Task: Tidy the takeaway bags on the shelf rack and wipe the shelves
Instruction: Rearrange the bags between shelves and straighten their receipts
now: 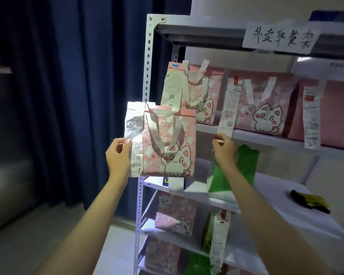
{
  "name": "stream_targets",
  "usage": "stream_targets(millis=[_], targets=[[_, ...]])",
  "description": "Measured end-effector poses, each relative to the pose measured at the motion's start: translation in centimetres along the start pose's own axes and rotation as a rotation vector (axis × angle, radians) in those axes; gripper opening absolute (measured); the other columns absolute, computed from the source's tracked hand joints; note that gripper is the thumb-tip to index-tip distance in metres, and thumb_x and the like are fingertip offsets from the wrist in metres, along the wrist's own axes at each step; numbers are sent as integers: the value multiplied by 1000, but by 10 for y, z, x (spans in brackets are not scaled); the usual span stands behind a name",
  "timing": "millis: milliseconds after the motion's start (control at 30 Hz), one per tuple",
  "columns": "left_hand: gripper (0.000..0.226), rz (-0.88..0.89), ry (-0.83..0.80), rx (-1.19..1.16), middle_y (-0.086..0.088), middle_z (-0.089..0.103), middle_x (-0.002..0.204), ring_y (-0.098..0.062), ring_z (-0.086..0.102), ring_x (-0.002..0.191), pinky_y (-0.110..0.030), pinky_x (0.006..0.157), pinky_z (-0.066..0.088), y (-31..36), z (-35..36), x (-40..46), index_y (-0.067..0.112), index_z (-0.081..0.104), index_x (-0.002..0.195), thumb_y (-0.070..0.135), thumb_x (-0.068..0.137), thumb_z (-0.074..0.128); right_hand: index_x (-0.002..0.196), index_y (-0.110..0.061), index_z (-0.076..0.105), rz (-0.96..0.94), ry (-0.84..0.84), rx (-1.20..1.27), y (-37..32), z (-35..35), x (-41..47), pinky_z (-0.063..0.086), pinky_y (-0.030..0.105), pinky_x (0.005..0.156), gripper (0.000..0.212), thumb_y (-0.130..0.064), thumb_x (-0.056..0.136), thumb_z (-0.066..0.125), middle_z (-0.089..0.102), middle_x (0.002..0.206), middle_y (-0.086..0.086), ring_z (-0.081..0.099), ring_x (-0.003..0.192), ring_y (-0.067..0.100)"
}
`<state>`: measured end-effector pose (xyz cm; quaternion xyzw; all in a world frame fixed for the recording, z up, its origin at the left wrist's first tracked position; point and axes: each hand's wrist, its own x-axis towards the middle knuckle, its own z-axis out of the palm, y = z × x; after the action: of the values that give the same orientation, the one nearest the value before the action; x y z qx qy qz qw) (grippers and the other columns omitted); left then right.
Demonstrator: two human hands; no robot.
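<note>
Shelves of a white metal rack (146,80) fill the right half of the view, with a dark blue curtain (68,86) to the left. A handwritten paper sign (280,37) is taped to the top shelf edge.

The left hand (118,157) holds a pink cat bag (170,143) out in front of the rack's front post, clear of the shelves. Its fingers and thumb pinch the bag's left edge together with a long crumpled receipt (134,135) fixed there. The bag's white handles droop down its front; the top is folded shut, so its contents are hidden.

The right hand (224,149) is at the front edge of the upper shelf (266,138), fingers curled and pinching the lower end of a second receipt (227,114) that hangs from a wider cat bag (263,108) standing on that shelf. To the left of that bag stands a taller cat bag (189,90) with its own receipt. To the right stands a plain pink bag (326,112), also with a receipt. All are closed.

On the shelf below, a green bag (236,169) stands behind the right forearm, beside a small white slip and a blue and yellow item too hidden to identify. Lower shelves hold more pink cat bags (177,215) and another green bag (199,262), and a long receipt dangles there.

At far right, a black and yellow cloth (311,201) lies on a white surface.
</note>
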<state>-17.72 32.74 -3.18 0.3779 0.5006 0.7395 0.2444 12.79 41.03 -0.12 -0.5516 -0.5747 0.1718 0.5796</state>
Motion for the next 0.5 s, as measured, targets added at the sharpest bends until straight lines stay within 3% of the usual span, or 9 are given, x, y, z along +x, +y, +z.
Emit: stream_targets(millis=[133, 300, 433, 500], targets=[[9, 63, -3, 42, -3, 75, 91, -16, 67, 81, -44, 78, 57, 5, 11, 41, 24, 68, 86, 25, 95, 65, 132, -24, 59, -11, 85, 8, -7, 25, 55, 64, 37, 75, 32, -20, 101, 57, 61, 124, -9, 68, 87, 10], [8, 124, 22, 48, -5, 74, 92, -13, 65, 80, -36, 77, 53, 1, 19, 82, 21, 68, 88, 22, 95, 65, 134, -25, 57, -26, 151, 3, -5, 57, 102, 64, 43, 73, 34, -32, 101, 57, 64, 127, -5, 72, 90, 17], [7, 131, 27, 21, -3, 74, 92, -12, 66, 81, -36, 78, 53, -3, 19, 101, 19, 69, 89, 19, 95, 66, 104, -41, 59, -14, 239, -4, 0, 73, 119, 63, 47, 67, 7, -40, 98, 56, 70, 102, -11, 73, 76, 19], [8, 134, 33, 4, 0, 74, 90, -12, 66, 81, -36, 79, 54, -3, 17, 107, 19, 69, 88, 17, 95, 67, 90, -36, 61, 22, 288, -7, 2, 77, 125, 62, 43, 62, 13, -40, 100, 53, 73, 88, -9, 74, 67, 17]])
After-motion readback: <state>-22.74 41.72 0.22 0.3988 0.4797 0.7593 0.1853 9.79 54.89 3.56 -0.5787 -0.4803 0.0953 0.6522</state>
